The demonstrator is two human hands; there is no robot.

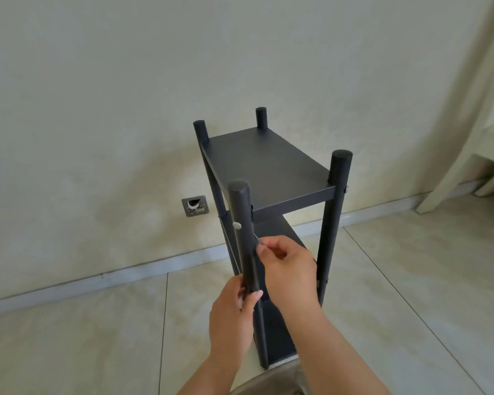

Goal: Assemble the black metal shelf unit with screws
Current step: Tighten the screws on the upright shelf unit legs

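The black metal shelf unit stands upright on the tiled floor, with four round posts and at least two shelves. A silver screw head shows on the near left post, just below the top shelf. My left hand grips that post lower down, thumb across its front. My right hand pinches a small thin silver tool against the post's right side, under the top shelf. What the tool's tip meets is hidden. Another screw sits on the near right post.
A pale wall with a grey baseboard runs behind the unit. A small metal wall box is set low in the wall to the left. White furniture legs stand at the far right.
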